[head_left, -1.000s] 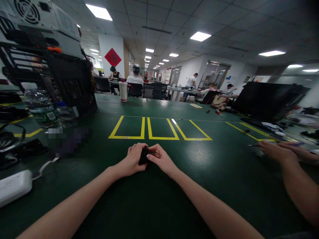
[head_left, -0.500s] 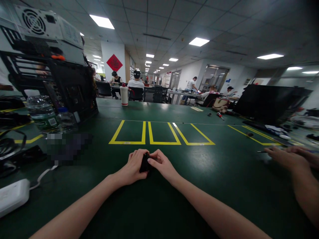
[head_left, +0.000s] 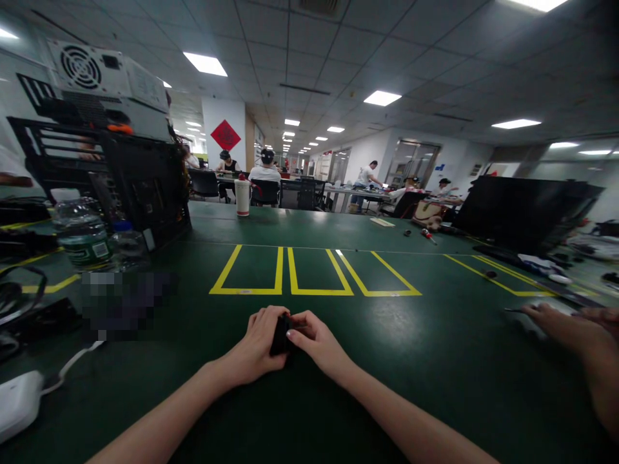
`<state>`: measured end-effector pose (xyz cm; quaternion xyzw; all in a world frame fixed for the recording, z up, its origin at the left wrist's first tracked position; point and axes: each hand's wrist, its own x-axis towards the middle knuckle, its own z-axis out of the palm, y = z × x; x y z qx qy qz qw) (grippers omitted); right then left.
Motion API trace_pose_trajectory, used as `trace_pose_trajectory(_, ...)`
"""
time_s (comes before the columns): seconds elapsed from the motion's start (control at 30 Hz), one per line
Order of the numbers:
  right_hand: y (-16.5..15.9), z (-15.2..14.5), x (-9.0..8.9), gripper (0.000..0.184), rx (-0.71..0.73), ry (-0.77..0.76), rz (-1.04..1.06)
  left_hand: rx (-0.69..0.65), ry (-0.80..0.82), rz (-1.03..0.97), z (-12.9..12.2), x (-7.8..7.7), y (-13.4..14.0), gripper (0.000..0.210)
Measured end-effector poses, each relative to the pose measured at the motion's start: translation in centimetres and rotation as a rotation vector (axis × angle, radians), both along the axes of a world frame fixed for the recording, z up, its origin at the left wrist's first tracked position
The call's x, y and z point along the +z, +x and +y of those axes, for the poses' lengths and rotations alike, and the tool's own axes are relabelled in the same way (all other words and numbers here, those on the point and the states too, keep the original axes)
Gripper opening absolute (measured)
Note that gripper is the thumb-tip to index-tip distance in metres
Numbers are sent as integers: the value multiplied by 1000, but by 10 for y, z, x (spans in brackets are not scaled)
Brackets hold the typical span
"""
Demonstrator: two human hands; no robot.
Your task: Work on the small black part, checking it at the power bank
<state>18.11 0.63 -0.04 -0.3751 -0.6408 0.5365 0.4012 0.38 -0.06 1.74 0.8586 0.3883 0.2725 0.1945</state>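
Observation:
Between my two hands is a small black object point(head_left: 280, 336), partly covered by fingers; its kind I cannot make out. My left hand point(head_left: 258, 341) is closed around its left side, fingers over the top and thumb near the table. From the right, my right hand point(head_left: 314, 335) pinches its edge with thumb and fingertips. Both hands rest low over the green table point(head_left: 387, 361), just in front of the yellow tape outlines point(head_left: 319, 292).
At left stand an open computer case point(head_left: 145, 180), a large water bottle point(head_left: 82, 232) and a white power strip point(head_left: 19, 403). A white cup point(head_left: 242, 197) is at the back. On the right, another person's hands point(head_left: 561, 322) hold a thin tool near a black monitor point(head_left: 527, 212).
The whole view has tilted slightly upward, so the table and hands sit lower. My hands keep nearly the same grip on the black object. A pale item now shows beneath the other person's hands.

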Motion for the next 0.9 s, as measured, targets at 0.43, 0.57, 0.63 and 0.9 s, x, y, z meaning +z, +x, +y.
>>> trace_pose_trajectory(0.43, 1, -3, 1, 23, 21, 26, 37, -29, -21, 32, -4, 9, -1, 48)
trace_pose_trajectory(0.57, 2, 0, 1, 26, 7, 12, -23, -28, -4, 28, -2, 5, -1, 50)
trace_pose_trajectory(0.63, 2, 0, 1, 25, 30, -1, -30, -11, 4, 28, 1, 0, -1, 52)
trace_pose_trajectory(0.9, 2, -5, 1, 25, 64, 33, 22, 1, 8, 22, 5, -6, 0, 55)
